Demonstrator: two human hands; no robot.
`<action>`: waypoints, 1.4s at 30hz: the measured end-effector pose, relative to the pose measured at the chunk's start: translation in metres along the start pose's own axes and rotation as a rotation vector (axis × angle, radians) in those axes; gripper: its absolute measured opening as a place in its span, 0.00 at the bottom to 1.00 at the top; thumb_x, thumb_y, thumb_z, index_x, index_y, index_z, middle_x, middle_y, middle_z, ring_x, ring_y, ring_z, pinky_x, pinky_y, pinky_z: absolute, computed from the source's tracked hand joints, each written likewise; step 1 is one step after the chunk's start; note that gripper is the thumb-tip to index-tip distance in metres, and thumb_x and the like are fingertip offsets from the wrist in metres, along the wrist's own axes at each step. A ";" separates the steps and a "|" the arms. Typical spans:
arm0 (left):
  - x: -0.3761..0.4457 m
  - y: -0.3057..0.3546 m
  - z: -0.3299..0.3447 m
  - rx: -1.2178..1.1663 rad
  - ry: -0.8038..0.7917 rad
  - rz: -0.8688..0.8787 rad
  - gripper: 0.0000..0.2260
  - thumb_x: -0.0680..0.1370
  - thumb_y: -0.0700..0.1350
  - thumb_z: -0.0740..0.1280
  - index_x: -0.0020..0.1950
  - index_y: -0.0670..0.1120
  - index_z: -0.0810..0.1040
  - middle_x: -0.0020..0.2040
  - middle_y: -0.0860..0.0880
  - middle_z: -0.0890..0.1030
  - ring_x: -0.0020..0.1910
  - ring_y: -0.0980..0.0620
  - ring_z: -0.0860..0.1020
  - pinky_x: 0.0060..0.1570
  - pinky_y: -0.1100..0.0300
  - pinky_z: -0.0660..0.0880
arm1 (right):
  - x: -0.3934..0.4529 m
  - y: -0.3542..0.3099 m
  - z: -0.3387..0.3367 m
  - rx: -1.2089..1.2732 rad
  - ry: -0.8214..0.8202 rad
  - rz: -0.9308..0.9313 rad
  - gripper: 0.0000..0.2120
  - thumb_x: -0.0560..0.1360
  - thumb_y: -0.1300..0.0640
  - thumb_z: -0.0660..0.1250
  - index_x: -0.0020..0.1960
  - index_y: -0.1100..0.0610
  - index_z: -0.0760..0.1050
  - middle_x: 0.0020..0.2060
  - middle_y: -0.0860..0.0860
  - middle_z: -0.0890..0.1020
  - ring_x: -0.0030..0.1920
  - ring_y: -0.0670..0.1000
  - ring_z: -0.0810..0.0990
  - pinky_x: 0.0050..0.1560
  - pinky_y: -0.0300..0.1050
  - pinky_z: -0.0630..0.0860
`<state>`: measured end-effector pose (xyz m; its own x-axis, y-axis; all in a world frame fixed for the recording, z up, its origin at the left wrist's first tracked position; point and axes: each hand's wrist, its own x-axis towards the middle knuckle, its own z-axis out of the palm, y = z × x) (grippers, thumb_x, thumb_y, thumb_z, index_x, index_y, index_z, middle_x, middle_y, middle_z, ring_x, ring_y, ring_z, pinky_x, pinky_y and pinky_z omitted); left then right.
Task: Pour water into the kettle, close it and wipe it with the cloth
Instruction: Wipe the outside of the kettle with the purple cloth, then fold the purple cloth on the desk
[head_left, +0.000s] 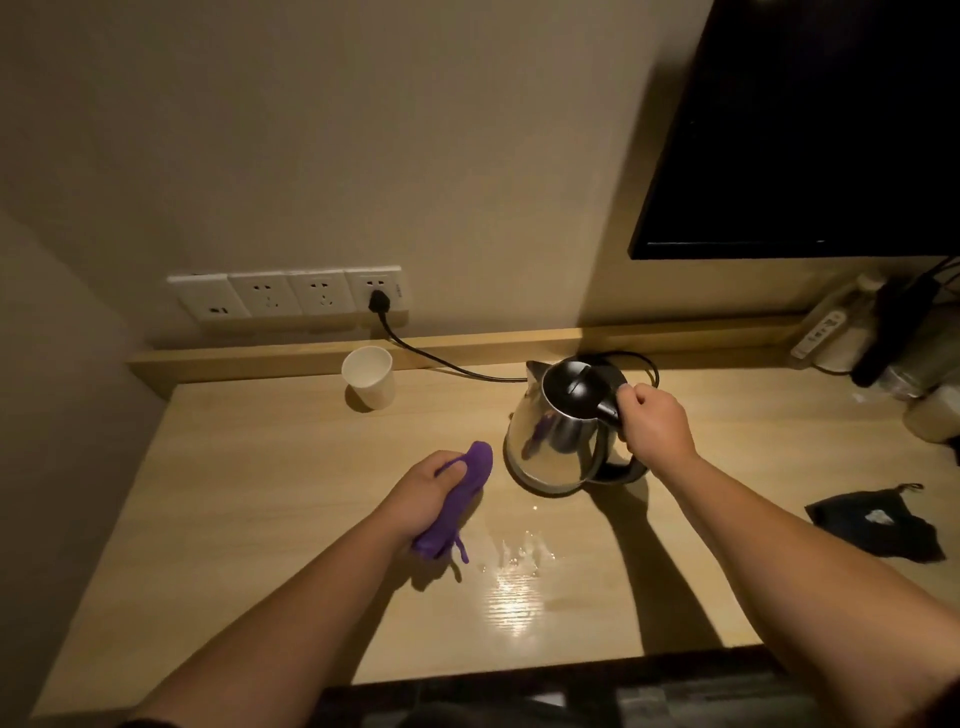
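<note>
My right hand grips the steel kettle handle; my left hand holds the bunched purple cloth. Risk: wet desk, kettle tips, slides.

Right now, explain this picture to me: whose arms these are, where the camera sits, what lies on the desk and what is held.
There is no machine: these are a person's bare arms, filmed by one camera worn on the head, looking down. The left hand grips a bunched purple cloth. The right hand holds the handle of a steel electric kettle, lid shut. On the wooden desk stand a white paper cup and a dark pouch; spilled water glistens.
</note>
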<state>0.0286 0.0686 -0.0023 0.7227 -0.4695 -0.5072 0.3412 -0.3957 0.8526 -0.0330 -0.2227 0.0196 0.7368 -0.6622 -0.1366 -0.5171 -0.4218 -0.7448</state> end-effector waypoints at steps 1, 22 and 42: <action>-0.005 -0.001 -0.002 -0.093 -0.021 -0.050 0.10 0.82 0.50 0.60 0.59 0.48 0.76 0.46 0.42 0.82 0.35 0.45 0.78 0.37 0.49 0.76 | 0.003 0.000 -0.001 -0.045 -0.021 -0.041 0.21 0.79 0.46 0.55 0.36 0.57 0.73 0.32 0.56 0.78 0.35 0.56 0.77 0.36 0.50 0.73; -0.074 0.005 -0.018 -0.673 -0.484 -0.288 0.19 0.76 0.53 0.68 0.58 0.39 0.76 0.41 0.38 0.78 0.33 0.46 0.78 0.35 0.57 0.78 | -0.081 -0.098 -0.006 -0.392 -0.745 -0.853 0.27 0.77 0.43 0.65 0.74 0.47 0.66 0.69 0.47 0.72 0.59 0.38 0.71 0.59 0.38 0.65; -0.133 0.016 -0.192 0.585 -0.475 0.184 0.10 0.78 0.49 0.68 0.57 0.50 0.75 0.51 0.50 0.81 0.47 0.54 0.81 0.44 0.60 0.78 | -0.193 -0.177 0.099 -0.181 -0.845 -0.433 0.08 0.74 0.59 0.70 0.52 0.50 0.77 0.49 0.46 0.82 0.49 0.48 0.81 0.51 0.46 0.81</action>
<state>0.0533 0.2760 0.1024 0.3564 -0.8040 -0.4760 -0.2280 -0.5689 0.7902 -0.0407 0.0414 0.1130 0.9130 0.2074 -0.3513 -0.1341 -0.6608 -0.7385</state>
